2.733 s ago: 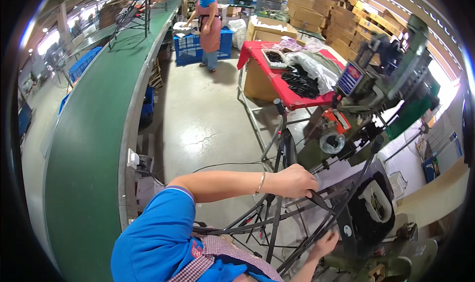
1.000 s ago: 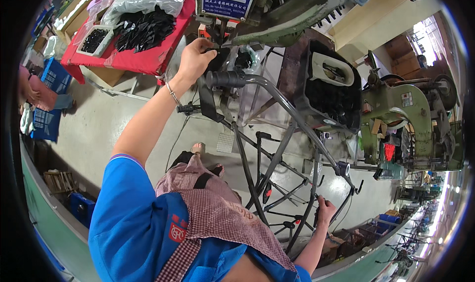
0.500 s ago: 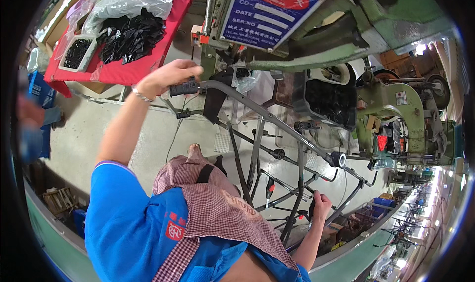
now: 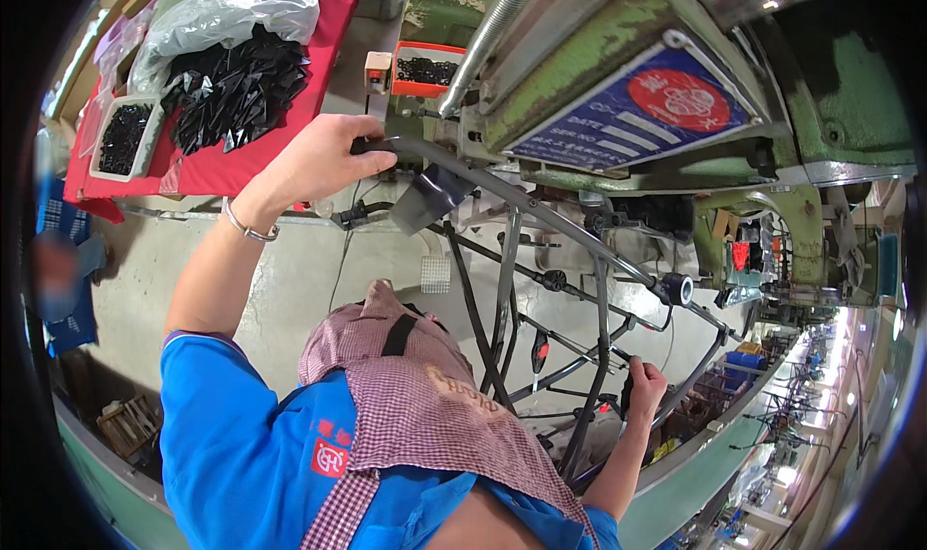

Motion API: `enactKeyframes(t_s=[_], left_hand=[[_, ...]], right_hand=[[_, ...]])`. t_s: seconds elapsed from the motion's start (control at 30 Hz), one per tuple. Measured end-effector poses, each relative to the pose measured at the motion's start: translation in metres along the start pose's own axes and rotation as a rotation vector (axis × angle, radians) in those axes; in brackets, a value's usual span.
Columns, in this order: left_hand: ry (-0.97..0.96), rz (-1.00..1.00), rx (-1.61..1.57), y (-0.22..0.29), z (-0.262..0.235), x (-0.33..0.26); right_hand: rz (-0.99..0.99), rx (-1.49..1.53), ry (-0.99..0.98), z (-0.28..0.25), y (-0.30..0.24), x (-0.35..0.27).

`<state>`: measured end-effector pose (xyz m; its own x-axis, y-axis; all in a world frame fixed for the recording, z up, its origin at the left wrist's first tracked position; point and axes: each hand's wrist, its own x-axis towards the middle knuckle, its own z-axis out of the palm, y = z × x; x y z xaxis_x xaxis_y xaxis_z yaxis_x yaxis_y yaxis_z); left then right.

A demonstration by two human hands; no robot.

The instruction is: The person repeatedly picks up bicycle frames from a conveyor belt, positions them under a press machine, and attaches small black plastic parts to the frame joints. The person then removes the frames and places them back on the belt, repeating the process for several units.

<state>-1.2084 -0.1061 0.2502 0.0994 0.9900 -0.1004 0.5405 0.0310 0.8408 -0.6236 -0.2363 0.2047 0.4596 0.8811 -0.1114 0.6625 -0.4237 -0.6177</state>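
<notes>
A dark grey tubular metal frame (image 4: 570, 236), resembling a walker frame, stretches in front of me, with crossed legs and black joints. My left hand (image 4: 333, 159) is closed round the frame's upper left end, thumb and fingers on its dark tip. A black plastic sleeve-like sheet (image 4: 432, 199) hangs from the tube just right of that hand. At the lower right, my right hand (image 4: 645, 391) is closed on a narrow black grip-like piece (image 4: 628, 394); whether this piece belongs to the frame I cannot tell. A screwdriver-like tool with a black and red handle (image 4: 540, 351) shows among the legs.
A green machine (image 4: 550, 96) with a blue plate overhangs the frame. On the left, a red-covered table (image 4: 208, 178) bears black plastic pieces (image 4: 241, 91) and a tray (image 4: 126, 140) of small parts. An orange box (image 4: 425, 70) stands beside the machine. Another green press (image 4: 801, 251) is at right.
My left hand has shifted from resting over the frame's dark end to gripping it. The machine's plate sits lower and farther right in view. My right hand appears slightly farther right, still closed.
</notes>
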Motion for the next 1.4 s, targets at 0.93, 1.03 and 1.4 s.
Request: enactKeyframes(t_s=[0.93, 1.03, 1.4], left_hand=[[0.001, -0.062, 0.406, -0.018, 0.015, 0.012], [-0.005, -0.059, 0.398, -0.018, 0.014, 0.012], [0.051, 0.115, 0.436, 0.024, 0.013, 0.004]], right_hand=[[-0.005, -0.135, -0.017, 0.005, -0.008, 0.000], [-0.008, -0.125, -0.022, 0.006, -0.010, 0.000], [0.071, -0.109, 0.009, 0.003, 0.009, -0.007]])
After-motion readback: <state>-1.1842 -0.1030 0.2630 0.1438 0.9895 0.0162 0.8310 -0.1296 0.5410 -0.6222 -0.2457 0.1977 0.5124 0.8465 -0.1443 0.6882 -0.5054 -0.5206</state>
